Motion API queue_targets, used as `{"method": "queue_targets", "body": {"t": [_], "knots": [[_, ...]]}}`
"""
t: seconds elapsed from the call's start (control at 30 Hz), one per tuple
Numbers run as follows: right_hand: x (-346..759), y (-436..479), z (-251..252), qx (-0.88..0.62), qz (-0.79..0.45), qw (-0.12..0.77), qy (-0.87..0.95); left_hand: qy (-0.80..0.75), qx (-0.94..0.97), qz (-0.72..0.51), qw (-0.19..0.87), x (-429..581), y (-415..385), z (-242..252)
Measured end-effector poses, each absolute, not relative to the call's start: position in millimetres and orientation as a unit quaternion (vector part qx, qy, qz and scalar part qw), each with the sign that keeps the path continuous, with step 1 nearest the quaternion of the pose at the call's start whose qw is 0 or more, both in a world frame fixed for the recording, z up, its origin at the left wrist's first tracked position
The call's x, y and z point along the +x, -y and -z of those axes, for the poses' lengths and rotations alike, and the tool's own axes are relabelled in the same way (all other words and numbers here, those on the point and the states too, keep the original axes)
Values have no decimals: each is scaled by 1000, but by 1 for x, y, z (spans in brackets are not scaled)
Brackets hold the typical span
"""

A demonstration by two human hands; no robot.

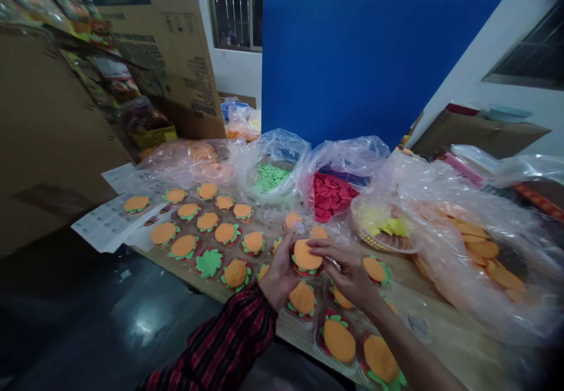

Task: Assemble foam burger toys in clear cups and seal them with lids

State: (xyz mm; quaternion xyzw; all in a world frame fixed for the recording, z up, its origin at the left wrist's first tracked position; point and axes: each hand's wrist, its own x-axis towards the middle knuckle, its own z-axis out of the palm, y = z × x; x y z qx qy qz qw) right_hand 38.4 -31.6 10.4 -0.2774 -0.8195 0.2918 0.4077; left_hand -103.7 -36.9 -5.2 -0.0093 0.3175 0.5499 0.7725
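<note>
Near the middle of the table, a toy burger [307, 256] made of flat foam-like pieces is held between my two hands. It has an orange bun on top, with green and red edges showing below. My left hand [281, 273], in a red and black plaid sleeve, grips it from the left side. The fingers of my right hand [348, 266] are closed on its right edge, touching the orange top. More such burgers lie all around, several in clear plastic trays. One green leaf-shaped piece [208, 263] at the left has no orange piece over it.
Behind the burgers stand plastic bags of green pieces [272, 177] and red pieces [332, 196]. A basket [374, 239] holds yellow pieces. At the right lies a bag of orange discs [482, 247]. A blue board [365, 68] rises behind; cardboard [154, 39] and printed sheets [103, 226] are left.
</note>
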Motion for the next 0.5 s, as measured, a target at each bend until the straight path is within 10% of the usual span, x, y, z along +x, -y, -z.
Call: {"method": "queue_targets", "body": {"t": [0.5], "knots": [[105, 72, 13, -441, -247, 474, 721, -390, 16, -546, 742, -104, 53, 11]]}}
